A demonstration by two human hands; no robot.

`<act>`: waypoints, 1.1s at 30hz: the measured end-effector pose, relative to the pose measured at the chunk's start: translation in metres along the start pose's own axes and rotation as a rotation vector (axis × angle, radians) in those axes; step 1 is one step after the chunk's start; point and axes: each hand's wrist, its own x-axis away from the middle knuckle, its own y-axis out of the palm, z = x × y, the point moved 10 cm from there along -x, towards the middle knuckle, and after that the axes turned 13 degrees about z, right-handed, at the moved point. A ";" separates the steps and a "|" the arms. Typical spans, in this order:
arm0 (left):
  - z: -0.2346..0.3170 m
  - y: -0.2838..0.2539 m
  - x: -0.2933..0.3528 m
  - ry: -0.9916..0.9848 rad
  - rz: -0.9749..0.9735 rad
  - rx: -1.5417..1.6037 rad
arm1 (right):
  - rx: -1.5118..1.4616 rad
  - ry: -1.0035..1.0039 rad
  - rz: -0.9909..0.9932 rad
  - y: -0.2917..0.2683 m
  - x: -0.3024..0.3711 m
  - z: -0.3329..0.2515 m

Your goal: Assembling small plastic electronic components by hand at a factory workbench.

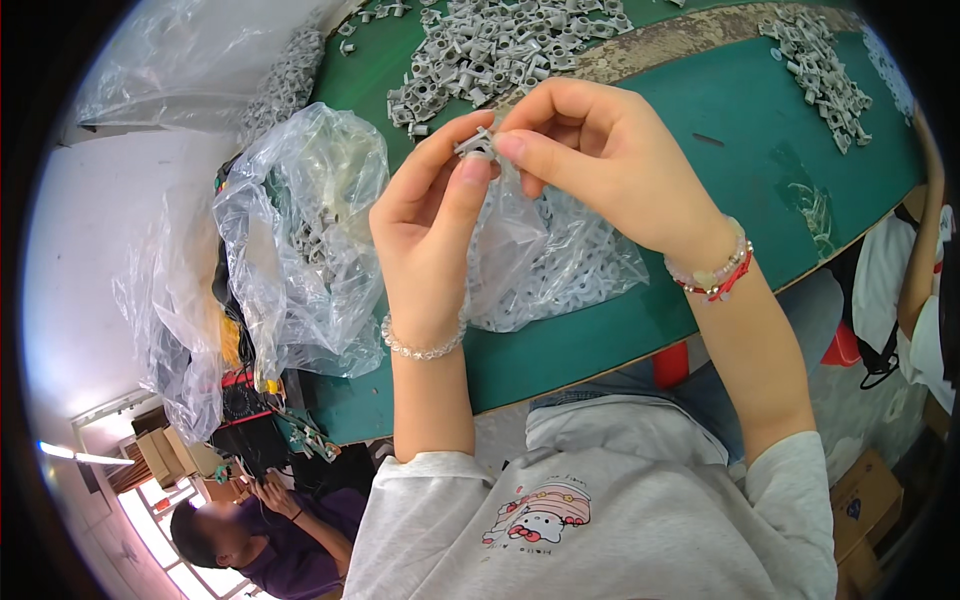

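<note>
Between the fingertips of both hands, above the green table (590,340), is a small grey plastic part (478,143) with a short crossbar. My left hand (432,195) pinches it between thumb and fingers. My right hand (610,150) pinches at its right side, the thumb and index finger meeting there; whether a second small piece sits in that pinch is hidden. Under my hands lies a clear plastic bag (570,265) holding many small whitish pieces. Just beyond my fingers rises a large heap of similar grey parts (480,50).
Another clear bag (320,240) with grey parts stands at the left. A second grey heap (820,75) lies at the far right, near a person's arm (930,180). A person in dark purple (300,545) sits at lower left. Cardboard boxes (868,505) stand at lower right.
</note>
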 end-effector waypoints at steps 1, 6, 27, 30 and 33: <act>-0.001 -0.001 0.000 -0.014 0.008 0.010 | -0.021 -0.001 -0.006 0.001 0.000 0.000; -0.003 -0.002 0.000 -0.012 0.025 0.033 | -0.036 0.007 -0.016 0.002 0.001 0.000; 0.008 -0.004 0.002 0.059 0.038 0.009 | -0.029 0.029 -0.023 0.004 0.001 0.002; 0.008 -0.003 0.002 0.069 0.033 0.011 | -0.011 0.016 -0.025 0.004 0.001 0.002; 0.010 -0.003 0.002 0.083 0.038 0.004 | -0.018 0.028 -0.021 0.004 0.000 0.003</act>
